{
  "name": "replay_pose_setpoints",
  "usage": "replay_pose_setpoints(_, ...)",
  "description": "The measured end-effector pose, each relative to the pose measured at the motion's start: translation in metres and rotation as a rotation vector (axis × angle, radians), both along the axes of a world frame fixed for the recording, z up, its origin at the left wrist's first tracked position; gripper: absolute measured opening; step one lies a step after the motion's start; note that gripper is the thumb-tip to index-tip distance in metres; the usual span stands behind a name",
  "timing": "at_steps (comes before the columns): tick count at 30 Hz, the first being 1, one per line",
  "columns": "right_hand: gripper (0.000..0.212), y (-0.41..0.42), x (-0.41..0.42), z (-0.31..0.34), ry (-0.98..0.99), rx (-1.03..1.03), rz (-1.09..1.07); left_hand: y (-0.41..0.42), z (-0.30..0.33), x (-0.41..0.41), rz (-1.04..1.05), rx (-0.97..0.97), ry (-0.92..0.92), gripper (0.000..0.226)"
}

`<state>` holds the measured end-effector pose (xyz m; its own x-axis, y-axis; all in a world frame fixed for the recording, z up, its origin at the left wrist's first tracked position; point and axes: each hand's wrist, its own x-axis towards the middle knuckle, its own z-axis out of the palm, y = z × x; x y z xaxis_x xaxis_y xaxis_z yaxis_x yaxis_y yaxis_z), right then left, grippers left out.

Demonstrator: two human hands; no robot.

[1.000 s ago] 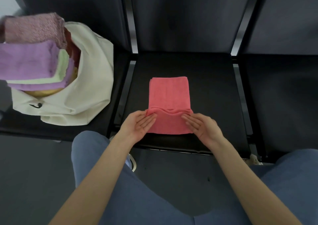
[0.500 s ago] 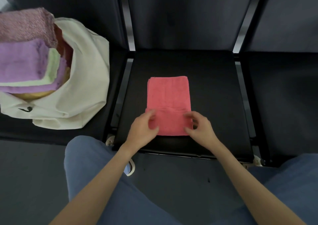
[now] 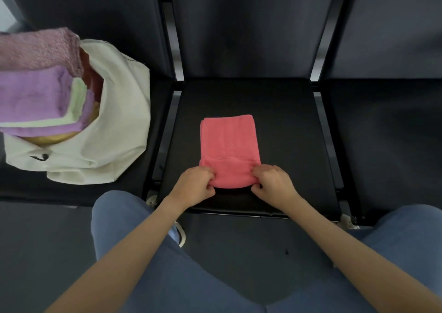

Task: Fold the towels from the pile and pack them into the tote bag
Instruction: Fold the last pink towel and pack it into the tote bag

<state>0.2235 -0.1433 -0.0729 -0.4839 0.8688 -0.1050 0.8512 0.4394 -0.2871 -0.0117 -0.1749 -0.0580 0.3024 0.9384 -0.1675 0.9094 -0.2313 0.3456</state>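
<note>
A coral-red towel [image 3: 229, 142], folded into a narrow strip, lies on the middle black seat [image 3: 287, 126]. My left hand [image 3: 195, 186] pinches its near left corner and my right hand [image 3: 272, 184] pinches its near right corner, with the near end lifted a little off the seat. On the left seat a cream tote bag [image 3: 114, 130] lies on its side. Folded towels stick out of its mouth: a mottled pink one [image 3: 38, 49], a purple one [image 3: 33, 95] and a pale green one [image 3: 76, 102].
Three dark seats stand in a row with metal bars [image 3: 167, 130] between them. The right seat [image 3: 387, 133] holds nothing. My knees in blue trousers [image 3: 134, 241] are close in front of the seat edge.
My fingers lay flat on the towel's near end a second ago; they have since curled and now pinch both near corners, raising that end slightly.
</note>
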Motion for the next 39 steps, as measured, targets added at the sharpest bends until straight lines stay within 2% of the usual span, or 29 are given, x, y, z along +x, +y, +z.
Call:
replay_pose_setpoints(2, 0.016, -0.005, 0.008, 0.007, 0.054, -0.049, -0.035, -0.007, 0.005, 0.0, 0.024, -0.041, -0.057, 0.017)
replay_pose_setpoints(5, 0.021, -0.016, 0.024, 0.015, 0.279, -0.222, -0.153, -0.025, 0.014, 0.004, 0.103, -0.031, -0.215, 0.024)
replay_pose_setpoints(7, 0.024, -0.02, 0.032, 0.019, 0.45, -0.341, -0.23, -0.035, 0.022, 0.006, 0.191, -0.052, -0.339, 0.013)
replay_pose_setpoints(10, 0.013, -0.019, 0.033, 0.022, 0.682, -0.465, -0.356, -0.035, 0.026, 0.007, 0.268, -0.052, -0.464, 0.008)
replay_pose_setpoints(12, 0.008, -0.012, 0.03, 0.022, 0.787, -0.485, -0.477, -0.025, 0.025, 0.008, 0.335, -0.038, -0.51, 0.004)
replay_pose_setpoints(19, 0.03, 0.031, -0.006, 0.009, 0.955, -0.422, -0.755, 0.034, 0.005, 0.014, 0.701, 0.007, -0.673, 0.022)
replay_pose_setpoints(22, 0.036, 0.041, -0.015, -0.006, 0.95, -0.392, -0.812, 0.046, -0.008, 0.017, 0.814, -0.04, -0.728, 0.029)
replay_pose_setpoints(25, 0.04, 0.044, -0.016, -0.015, 0.874, -0.35, -0.786, 0.047, -0.015, 0.019, 0.788, -0.055, -0.661, 0.041)
replay_pose_setpoints(29, 0.041, 0.044, -0.014, -0.022, 0.753, -0.263, -0.768, 0.037, -0.02, 0.02, 0.823, 0.006, -0.516, 0.052)
replay_pose_setpoints(33, 0.045, 0.041, -0.014, -0.034, 0.54, -0.223, -0.733, 0.022, -0.026, 0.026, 0.969, -0.082, -0.288, 0.064)
replay_pose_setpoints(37, 0.039, 0.026, -0.02, -0.031, 0.424, -0.194, -0.674, 0.009, -0.026, 0.039, 0.951, -0.17, -0.182, 0.06)
replay_pose_setpoints(39, 0.033, 0.016, -0.021, -0.025, 0.435, -0.197, -0.673, 0.001, -0.024, 0.044, 0.95, -0.205, -0.225, 0.053)
